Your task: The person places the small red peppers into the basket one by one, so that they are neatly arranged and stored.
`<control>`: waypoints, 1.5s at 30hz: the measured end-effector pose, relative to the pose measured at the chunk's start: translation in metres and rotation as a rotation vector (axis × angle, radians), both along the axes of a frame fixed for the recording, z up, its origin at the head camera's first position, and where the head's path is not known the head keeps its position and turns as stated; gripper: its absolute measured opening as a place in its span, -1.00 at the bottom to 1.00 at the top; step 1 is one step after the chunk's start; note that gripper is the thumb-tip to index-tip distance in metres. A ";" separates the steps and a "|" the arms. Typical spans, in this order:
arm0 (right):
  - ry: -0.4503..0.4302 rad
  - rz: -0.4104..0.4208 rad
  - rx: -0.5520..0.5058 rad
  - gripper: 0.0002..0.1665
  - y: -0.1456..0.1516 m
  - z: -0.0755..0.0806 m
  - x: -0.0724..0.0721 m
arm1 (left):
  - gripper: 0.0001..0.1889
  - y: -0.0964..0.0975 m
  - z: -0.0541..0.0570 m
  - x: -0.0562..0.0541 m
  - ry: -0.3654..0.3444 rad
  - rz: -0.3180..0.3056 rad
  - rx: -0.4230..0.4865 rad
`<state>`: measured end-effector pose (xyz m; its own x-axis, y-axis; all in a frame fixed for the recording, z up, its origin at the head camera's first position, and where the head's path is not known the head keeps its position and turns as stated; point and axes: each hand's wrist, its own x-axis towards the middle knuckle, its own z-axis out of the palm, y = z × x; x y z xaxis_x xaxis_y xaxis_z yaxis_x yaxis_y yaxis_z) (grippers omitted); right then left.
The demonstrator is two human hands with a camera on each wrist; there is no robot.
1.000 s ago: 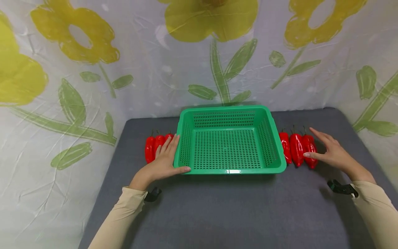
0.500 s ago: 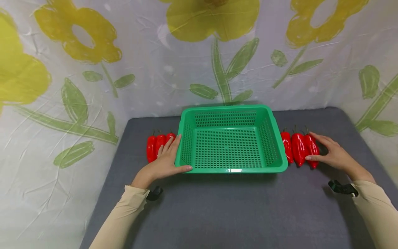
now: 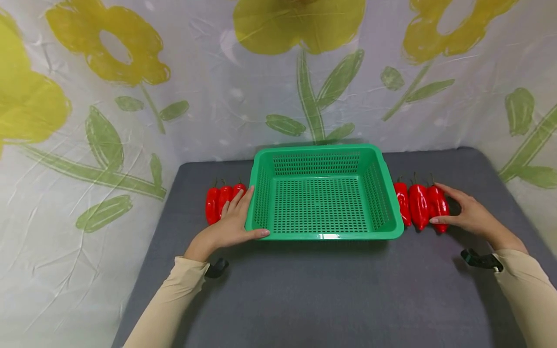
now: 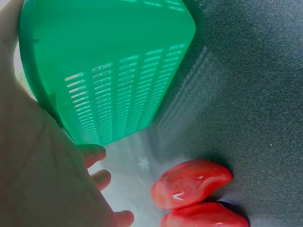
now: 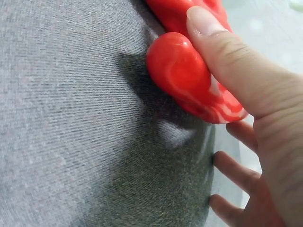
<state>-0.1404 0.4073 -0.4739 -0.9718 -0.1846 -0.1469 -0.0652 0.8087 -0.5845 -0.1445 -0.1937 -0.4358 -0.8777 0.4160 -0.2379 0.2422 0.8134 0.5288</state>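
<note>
this looks like a small curtained booth; whether in a home, lab or studio, i cannot tell. a pale, creased backdrop [image 3: 217, 111] printed with yellow flowers [image 3: 300, 29] and green leaves [image 3: 104, 137] closes in the back and both sides of a dark grey tabletop [image 3: 322, 290], its woven surface showing in the wrist views.

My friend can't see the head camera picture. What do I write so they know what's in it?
A person's left hand rests on the left side of a green basket, while the right hand pinches the rightmost red pepper. Three red peppers lie on each side of the basket, on a dark grey table before a flower-patterned sheet.
</note>
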 end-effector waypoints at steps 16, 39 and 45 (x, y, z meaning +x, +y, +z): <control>-0.025 0.014 0.092 0.31 0.005 0.000 -0.002 | 0.27 0.001 -0.002 0.000 0.008 -0.003 0.022; 0.005 -0.002 0.082 0.26 0.004 0.004 -0.005 | 0.25 0.001 -0.002 -0.001 0.022 -0.008 0.039; -0.042 -0.037 0.097 0.25 0.003 0.002 -0.004 | 0.25 0.000 -0.002 0.001 0.014 -0.010 0.026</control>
<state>-0.1449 0.4106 -0.4717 -0.9702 -0.1320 -0.2030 -0.0117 0.8629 -0.5053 -0.1438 -0.1935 -0.4381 -0.8767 0.4304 -0.2149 0.2575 0.7973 0.5459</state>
